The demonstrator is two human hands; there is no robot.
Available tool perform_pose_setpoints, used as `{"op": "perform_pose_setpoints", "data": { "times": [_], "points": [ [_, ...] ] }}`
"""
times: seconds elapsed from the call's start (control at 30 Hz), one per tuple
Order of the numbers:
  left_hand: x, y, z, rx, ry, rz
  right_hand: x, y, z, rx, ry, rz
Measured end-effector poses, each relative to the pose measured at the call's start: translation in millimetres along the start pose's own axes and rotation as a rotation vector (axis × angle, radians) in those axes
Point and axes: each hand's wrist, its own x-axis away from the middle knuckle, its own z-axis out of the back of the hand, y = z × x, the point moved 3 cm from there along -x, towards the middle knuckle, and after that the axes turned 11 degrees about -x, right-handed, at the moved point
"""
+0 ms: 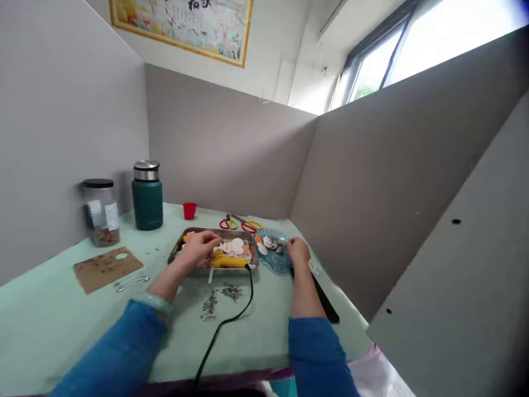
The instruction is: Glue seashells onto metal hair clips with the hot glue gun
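- Brace lightly, for steadiness, on the pale green, smooth-looking surface [260, 336].
- Keep central, within reach of both sides, the shallow rectangular metal tray [225, 272].
- Avoid tipping the scalloped, translucent blue plate [273, 267], set just right of the tray.
- Locate within the tray, near side, the yellow plastic corded tool [229, 262], probably a glue gun; keep sleeves off the black flexible cord [231, 318].
- Left hand [202, 243]: poised over the tray, fingertips drawn together; cannot tell whether grasping anything. Approach the possibly hot tool with care.
- Right hand [298, 251]: at the plate's right edge, fingers curled; cannot tell whether pinching a piece. Hold steady.
- Take singly, against tangling, any silvery metal clips [231, 292] heaped before the tray.
- Grip by the edges the flat, pale rounded pieces [237, 243] in the tray.
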Motion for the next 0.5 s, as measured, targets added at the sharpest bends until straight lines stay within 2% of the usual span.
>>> {"op": "perform_pose_setpoints", "data": {
  "times": [0.23, 0.4, 0.5],
  "points": [
    [1.5, 1.6, 0.2, 0.054, 0.012, 0.011, -0.1, -2.2, -8.1, -0.002, -0.009, -0.009],
    [0.1, -2.3, 1.6, 0.076, 0.031, 0.011, -2.8, -0.3, 6.0, -0.052, 0.037, -0.017],
    [-1.4, -5.2, 3.6, 0.072, 0.058, 0.000, 1.9, -11.5, 14.6, -0.098, 0.072, 0.032]
  ]
}}
